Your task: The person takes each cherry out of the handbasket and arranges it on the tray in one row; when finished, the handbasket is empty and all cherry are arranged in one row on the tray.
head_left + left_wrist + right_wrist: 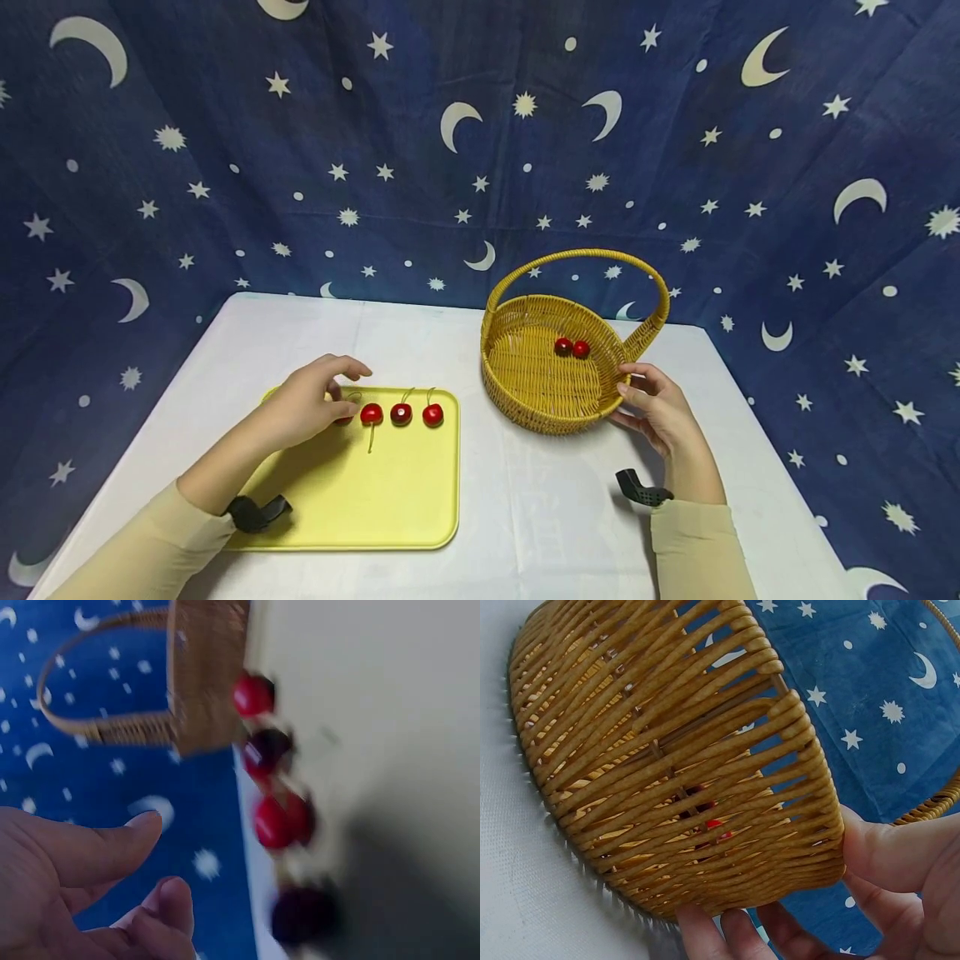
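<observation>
White table [555, 508] — right hand [663, 410] grips the basket [517, 408]; left hand [303, 404], fingers parted, seems empty near cherries [401, 414].

Left of centre in the head view, the bare left hand [303, 406] partly hides a round dark-red cherry [343, 421]; the left wrist view's top edge crops the round golden-brown wicker basket [208, 690].
</observation>
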A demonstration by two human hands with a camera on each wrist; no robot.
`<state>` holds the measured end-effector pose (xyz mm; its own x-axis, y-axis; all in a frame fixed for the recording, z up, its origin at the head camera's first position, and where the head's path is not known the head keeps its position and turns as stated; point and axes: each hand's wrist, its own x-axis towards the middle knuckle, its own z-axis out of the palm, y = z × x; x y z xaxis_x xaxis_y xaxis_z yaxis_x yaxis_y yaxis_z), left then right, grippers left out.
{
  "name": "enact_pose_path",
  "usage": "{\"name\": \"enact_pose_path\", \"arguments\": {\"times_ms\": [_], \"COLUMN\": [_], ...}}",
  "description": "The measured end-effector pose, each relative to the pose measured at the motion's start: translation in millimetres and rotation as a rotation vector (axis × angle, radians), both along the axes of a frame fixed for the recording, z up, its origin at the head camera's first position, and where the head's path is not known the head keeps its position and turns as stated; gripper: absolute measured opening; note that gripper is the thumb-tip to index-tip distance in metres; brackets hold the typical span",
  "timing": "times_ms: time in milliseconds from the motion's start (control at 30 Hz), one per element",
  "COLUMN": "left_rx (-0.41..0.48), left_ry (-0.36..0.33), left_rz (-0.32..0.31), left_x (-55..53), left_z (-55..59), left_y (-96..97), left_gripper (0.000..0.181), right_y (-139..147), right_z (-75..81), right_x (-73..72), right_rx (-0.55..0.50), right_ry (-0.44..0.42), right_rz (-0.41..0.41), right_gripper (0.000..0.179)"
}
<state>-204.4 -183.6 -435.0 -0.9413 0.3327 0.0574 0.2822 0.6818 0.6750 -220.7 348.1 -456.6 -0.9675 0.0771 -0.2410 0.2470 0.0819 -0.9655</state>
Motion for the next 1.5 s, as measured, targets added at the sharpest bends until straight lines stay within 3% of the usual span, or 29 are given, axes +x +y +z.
{"name": "enact_pose_path", "arguments": {"times_ms": [267,400,567,767,867,1000,1100,1300,1400,1500], "left_rx": [0.242,0.348,0.393,0.330,0.299,0.325,0.327,0.166,0.183,0.174], "left_ry": [-0.090,-0.139,-0.178,-0.234,-0.255,-0.348,-0.413,-0.469,-0.543,-0.545], "left_rz": [-0.235,-0.368,-0.456,-0.434,-0.402,-0.342,-0.325,-0.354,-0.347,-0.346], "left_x": [-16.3,-31.9,-57.1,-91.3,-107.9,-123.7,-130.2,-134.6,-134.5,-134.6], "left_z": [22.2,23.2,21.6,16.3,9.9,0.8,-5.1,-10.5,-12.1,-14.2], "left_y": [81.9,131.8,194.8,244.9,259.7,271.7,277.7,283.3,284.8,287.4], "left_gripper": [0.050,0.052,0.057,0.065,0.068,0.068,0.070,0.081,0.086,0.087], "right_y": [0.7,-1.0,-0.6,2.3,2.7,2.7,2.7,3.9,3.8,3.3], "right_z": [-0.5,-0.8,-0.6,-0.4,-0.4,-0.9,-1.4,-1.2,-1.5,-2.1], "right_x": [-1.3,-1.3,-1.3,-1.8,-1.6,-1.0,0.5,1.5,0.7,-0.2], "right_rx": [0.001,0.000,0.007,0.011,0.008,-0.001,-0.002,-0.010,-0.020,-0.023], "right_ry": [-0.002,-0.009,-0.013,0.001,0.011,0.007,0.000,0.006,0.014,0.013], "right_rz": [-0.005,-0.004,-0.008,0.007,0.010,0.016,0.014,0.015,0.020,0.017], "right_gripper": [0.039,0.039,0.038,0.038,0.039,0.039,0.039,0.038,0.038,0.038]}}
